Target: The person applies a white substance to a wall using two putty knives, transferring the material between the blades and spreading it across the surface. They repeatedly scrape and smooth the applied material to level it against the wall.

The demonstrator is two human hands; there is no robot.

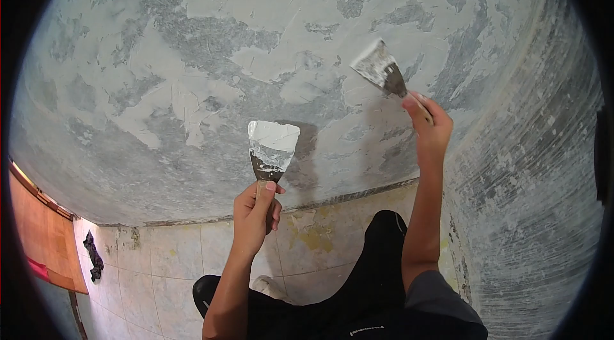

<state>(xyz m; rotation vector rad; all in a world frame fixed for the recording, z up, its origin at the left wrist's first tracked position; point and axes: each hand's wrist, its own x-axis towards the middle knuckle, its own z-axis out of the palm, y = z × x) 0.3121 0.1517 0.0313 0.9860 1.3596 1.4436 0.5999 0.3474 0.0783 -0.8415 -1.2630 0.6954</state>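
Observation:
My left hand (259, 209) is closed round the wooden handle of a putty knife (275, 148), its blade pointing up with a thick band of white putty along the top edge. Further up and to the right, my right hand (432, 116) grips a second putty knife (380, 68), slightly blurred, its blade smeared with white and tilted to the upper left. Both blades are in front of the grey wall (217, 39), which is patchily covered in pale putty. Whether the right blade touches the wall I cannot tell.
On the right stands another grey, streaked wall (531, 212). Below lies a tiled floor (179, 250) with yellowish stains. A dark crumpled item (93, 255) lies at the left, near an orange-brown wooden panel (48, 231). My black-clad legs are at the bottom.

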